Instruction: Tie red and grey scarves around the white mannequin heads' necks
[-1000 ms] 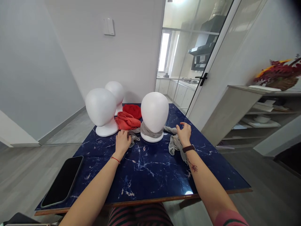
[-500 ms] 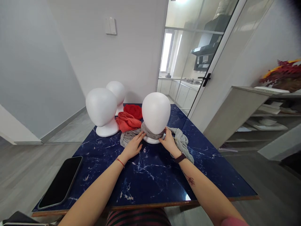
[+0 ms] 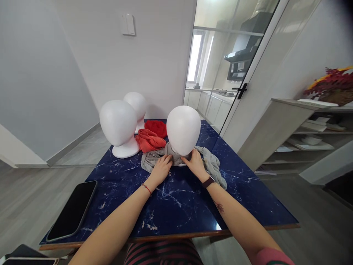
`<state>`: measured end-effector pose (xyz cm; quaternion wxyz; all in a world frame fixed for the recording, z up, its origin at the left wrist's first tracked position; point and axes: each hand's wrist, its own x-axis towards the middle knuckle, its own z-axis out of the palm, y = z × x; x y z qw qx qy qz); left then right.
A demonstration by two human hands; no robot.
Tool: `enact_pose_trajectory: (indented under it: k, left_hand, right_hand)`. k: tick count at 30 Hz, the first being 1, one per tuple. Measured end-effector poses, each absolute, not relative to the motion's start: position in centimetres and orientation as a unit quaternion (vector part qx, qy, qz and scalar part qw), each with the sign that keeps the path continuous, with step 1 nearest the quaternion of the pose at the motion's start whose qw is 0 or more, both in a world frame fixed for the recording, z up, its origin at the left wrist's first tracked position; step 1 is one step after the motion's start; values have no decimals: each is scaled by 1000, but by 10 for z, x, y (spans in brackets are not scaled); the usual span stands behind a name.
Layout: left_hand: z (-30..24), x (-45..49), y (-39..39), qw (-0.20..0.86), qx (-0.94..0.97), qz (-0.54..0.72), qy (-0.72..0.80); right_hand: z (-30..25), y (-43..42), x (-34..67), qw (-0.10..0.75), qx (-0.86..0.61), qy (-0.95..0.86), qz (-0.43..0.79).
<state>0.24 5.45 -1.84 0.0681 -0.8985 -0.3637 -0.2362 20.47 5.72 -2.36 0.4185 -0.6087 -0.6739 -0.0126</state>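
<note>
A white mannequin head (image 3: 183,129) stands upright on the table, with a grey scarf (image 3: 213,165) wrapped round its neck. The scarf's loose ends lie bunched on both sides of the base. At the neck's front left, my left hand (image 3: 162,168) has its fingers curled on the grey cloth. My right hand (image 3: 196,164) grips the scarf at the neck's right side, its thumb at the front and its fingers partly hidden behind the cloth. Most of the head's white base is covered by the scarf.
Two more white mannequin heads, a nearer one (image 3: 118,123) and a farther one (image 3: 135,105), stand at the left. Coral cloth (image 3: 150,140) and red cloth (image 3: 156,128) lie between them and my hands. A phone (image 3: 73,210) rests at the blue marbled table's (image 3: 176,206) left edge.
My left hand has moved right and its fingers have curled onto the scarf. My right thumb has shifted inward across the neck's front. The grey cloth now hangs lower over the base.
</note>
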Motion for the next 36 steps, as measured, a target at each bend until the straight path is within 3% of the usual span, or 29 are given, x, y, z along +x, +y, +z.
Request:
enact_pose_trajectory:
  k: [10, 17, 23, 29, 36]
  left_hand:
    - [-10, 17, 30, -57, -921, -211, -323]
    - [-9, 4, 39, 12, -847, -227, -481]
    - [-1, 6, 34, 15, -899, -244, -363]
    - [10, 15, 4, -17, -948, -167, -271]
    - [16, 32, -27, -164, -966, -143, -138]
  right_hand:
    - [-19, 52, 203, 379, -636, -672, 12]
    - [-12, 47, 201, 372, -648, -664, 14]
    - [-6, 41, 197, 353, -676, -647, 18]
    - [0, 37, 197, 312, -697, -645, 28]
    - [3, 37, 201, 290, -706, -645, 38]
